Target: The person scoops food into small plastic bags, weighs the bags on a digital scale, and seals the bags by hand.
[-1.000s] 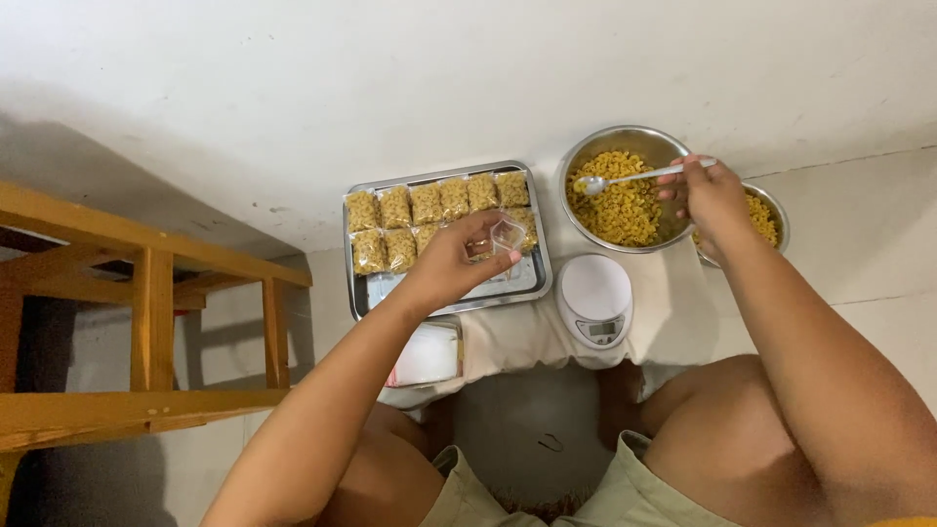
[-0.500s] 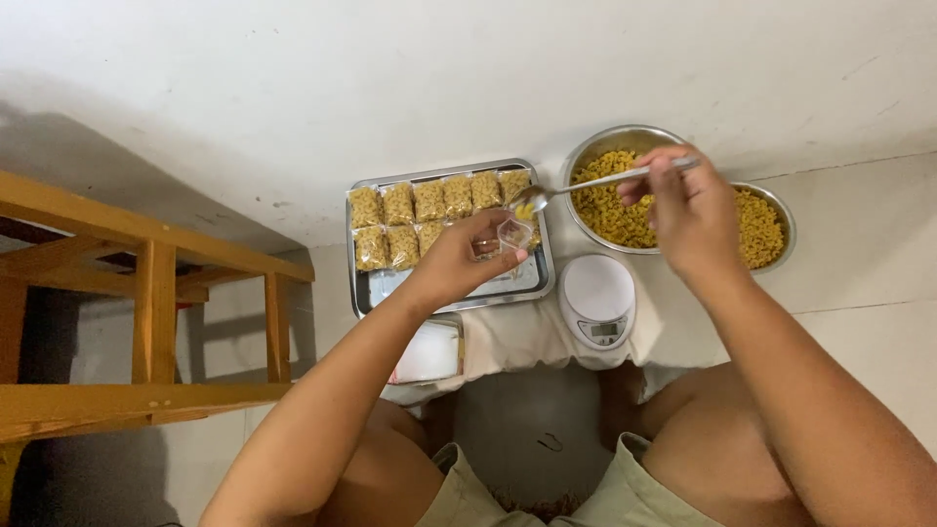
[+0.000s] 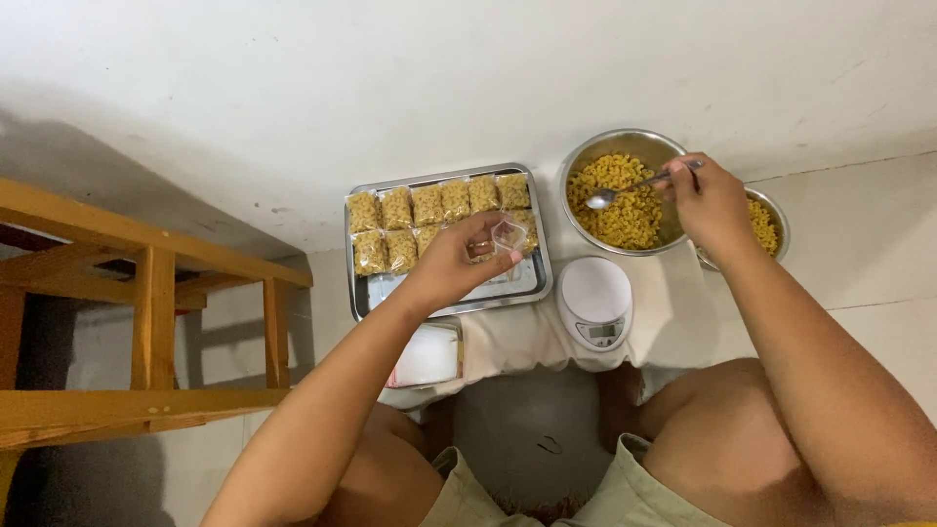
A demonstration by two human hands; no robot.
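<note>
Pinching a small clear plastic bag (image 3: pixel 508 236) between thumb and fingertips, the left hand (image 3: pixel 451 263) holds it above the near right part of a steel tray (image 3: pixel 444 303), close to that tray's right rim. The right hand (image 3: pixel 711 203) is closed around the handle of a metal spoon (image 3: pixel 630 187), whose bowl sits over the yellow macaroni in a large steel bowl (image 3: pixel 617 146); whether the spoon touches the pasta cannot be told. A second steel bowl (image 3: pixel 771 222) of the same pasta lies behind the right wrist, mostly covered by it, and the two bowls sit just beside each other. On the tray, filled packets of macaroni (image 3: pixel 429 205) line the far edge in a row, with a shorter second row below on the left; the near strip of the tray is bare metal. A white kitchen scale (image 3: pixel 595 301) stands between tray and large bowl, just beside both, on a pale cloth (image 3: pixel 517 337). A stack of flat clear bags (image 3: pixel 427 353) lies below the tray's near edge. Left of all this, well apart, stands a wooden frame (image 3: pixel 146 322), with open floor between it and the tray.
</note>
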